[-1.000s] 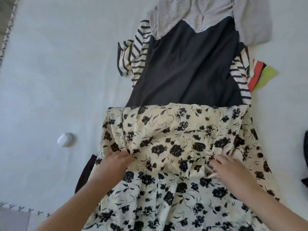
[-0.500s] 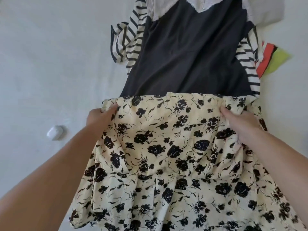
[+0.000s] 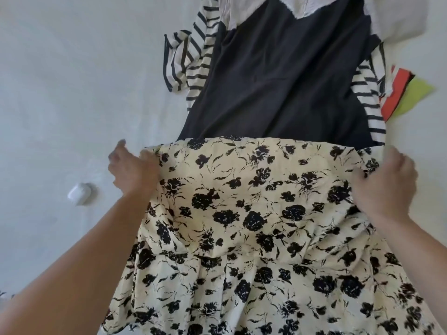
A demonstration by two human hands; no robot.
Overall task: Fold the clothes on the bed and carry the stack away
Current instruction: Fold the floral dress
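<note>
Stretching between both hands, floral dress (image 3: 254,213) overlaps dark garment (image 3: 278,81).

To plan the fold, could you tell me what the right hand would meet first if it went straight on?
Probably the striped garment just beyond the right hand; depth is unclear.

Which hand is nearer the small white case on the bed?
Left. The left hand grips the floral garment's edge just right of the white case; the right hand holds the opposite edge.

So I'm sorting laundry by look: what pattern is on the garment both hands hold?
Cream floral garment with black flowers, head view.
</note>
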